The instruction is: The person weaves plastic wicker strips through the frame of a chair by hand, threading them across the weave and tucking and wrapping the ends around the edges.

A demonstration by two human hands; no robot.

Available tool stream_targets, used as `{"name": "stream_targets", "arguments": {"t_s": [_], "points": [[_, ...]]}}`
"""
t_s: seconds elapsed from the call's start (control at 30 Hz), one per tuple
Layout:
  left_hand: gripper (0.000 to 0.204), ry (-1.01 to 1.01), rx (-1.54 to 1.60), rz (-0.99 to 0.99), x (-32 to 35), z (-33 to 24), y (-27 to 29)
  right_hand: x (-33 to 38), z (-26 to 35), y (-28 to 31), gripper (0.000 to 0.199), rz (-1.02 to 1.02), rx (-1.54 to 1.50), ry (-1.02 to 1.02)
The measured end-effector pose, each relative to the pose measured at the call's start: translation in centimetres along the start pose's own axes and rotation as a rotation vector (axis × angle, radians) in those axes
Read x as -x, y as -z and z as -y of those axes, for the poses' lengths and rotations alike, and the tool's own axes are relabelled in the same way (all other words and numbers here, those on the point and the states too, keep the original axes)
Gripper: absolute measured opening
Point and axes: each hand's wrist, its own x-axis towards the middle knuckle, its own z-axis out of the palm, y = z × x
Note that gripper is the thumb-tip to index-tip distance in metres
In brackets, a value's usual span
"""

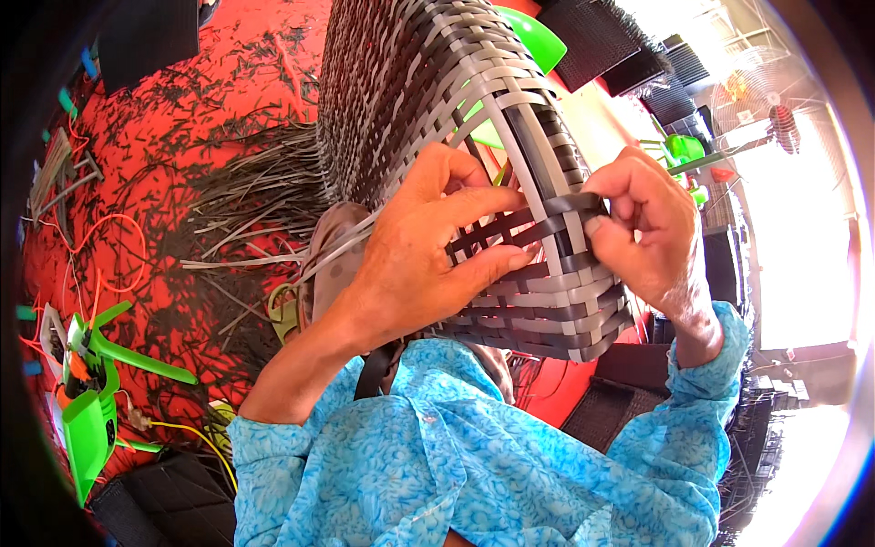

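Observation:
A large woven wicker piece point(401, 82) of grey and dark flat plastic strips rises in front of me, tilted, with an unwoven gap near its corner. My left hand point(401, 242) grips the strips at that gap, thumb and index finger resting near the corner edge. Its other fingers are partly hidden behind the weave. On the right side of the corner, my right hand point(645, 223) pinches a dark flat strip point(570, 203) that crosses over the lighter upright strips. Loose grey strip ends point(342, 251) stick out to the left, beside my left wrist.
Strip scraps point(255, 178) lie in a heap on the red floor point(173, 137). At left stands a bright green object point(88, 438) near orange and yellow cords. Dark woven panels point(597, 41) are stacked at the upper right, near a fan point(784, 128).

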Motion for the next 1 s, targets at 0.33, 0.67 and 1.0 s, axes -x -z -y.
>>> {"name": "stream_targets", "arguments": {"t_s": [0.33, 0.67, 1.0], "points": [[0.022, 0.070, -0.012, 0.091, -1.3, -1.4, -0.4, 1.0, -2.2, -1.8, 0.020, -0.130, -1.194, -0.381], [0.014, -0.058, -0.447, 0.162, -2.5, -3.8, 1.9, 2.3, -3.7, -2.5, 0.050, -0.053, -0.877, -0.172], [0.045, -0.100, -0.715, 0.413, -5.9, -7.4, 2.8, 3.7, -4.2, -4.6, 0.065, 0.023, -1.369, -0.165]]}}
